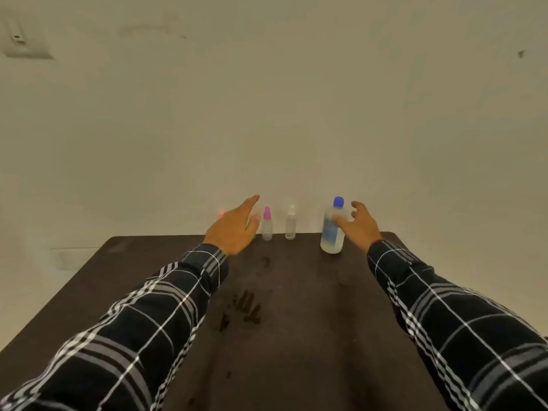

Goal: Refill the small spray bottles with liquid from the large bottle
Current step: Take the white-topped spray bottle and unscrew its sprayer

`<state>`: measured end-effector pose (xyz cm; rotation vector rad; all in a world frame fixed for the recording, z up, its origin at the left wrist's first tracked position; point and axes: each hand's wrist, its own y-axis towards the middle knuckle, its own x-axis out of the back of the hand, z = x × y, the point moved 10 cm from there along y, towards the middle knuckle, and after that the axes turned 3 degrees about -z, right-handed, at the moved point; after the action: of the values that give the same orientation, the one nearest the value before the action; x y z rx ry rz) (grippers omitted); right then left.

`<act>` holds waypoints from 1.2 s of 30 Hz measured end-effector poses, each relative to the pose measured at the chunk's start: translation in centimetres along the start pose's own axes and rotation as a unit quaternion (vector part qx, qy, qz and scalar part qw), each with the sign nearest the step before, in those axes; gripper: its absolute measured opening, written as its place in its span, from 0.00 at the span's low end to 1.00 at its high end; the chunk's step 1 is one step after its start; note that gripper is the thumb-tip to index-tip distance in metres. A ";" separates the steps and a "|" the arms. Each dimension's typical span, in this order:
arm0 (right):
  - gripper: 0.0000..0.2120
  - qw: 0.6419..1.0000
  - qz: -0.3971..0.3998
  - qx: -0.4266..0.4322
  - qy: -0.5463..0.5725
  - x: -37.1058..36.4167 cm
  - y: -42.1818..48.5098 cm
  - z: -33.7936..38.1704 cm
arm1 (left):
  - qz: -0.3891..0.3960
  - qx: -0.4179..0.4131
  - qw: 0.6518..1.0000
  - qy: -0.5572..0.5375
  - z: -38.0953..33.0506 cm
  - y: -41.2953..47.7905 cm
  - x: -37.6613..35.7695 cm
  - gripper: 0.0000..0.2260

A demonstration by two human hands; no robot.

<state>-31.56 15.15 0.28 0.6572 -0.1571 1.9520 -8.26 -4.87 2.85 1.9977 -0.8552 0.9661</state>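
Two small clear spray bottles stand upright at the far edge of the dark table (296, 336): one with a pink top (267, 223), one with a clear top (290, 223). To their right stands the large clear bottle (331, 232) with a blue cap and a pale blue label. My left hand (234, 226) hovers open just left of the pink-topped bottle, fingers stretched, holding nothing. My right hand (360, 225) is open right beside the large bottle, thumb in front of its label, fingers curled but not closed around it.
A plain beige wall rises directly behind the table's far edge. A wall plate (22, 40) sits at the upper left. Dark smudges, including a handprint (243, 310), mark the tabletop's middle. Both plaid sleeves reach across the table from the near side.
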 end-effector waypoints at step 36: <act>0.34 0.999 0.028 -0.016 0.013 -1.5 -1.1 -4.6 | 0.006 0.048 0.995 -0.090 2.1 -2.1 -4.1 0.24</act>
<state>-31.84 16.20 -4.53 0.6115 -0.1930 2.0073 -7.93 -4.58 -2.22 2.1895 -0.9337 0.8581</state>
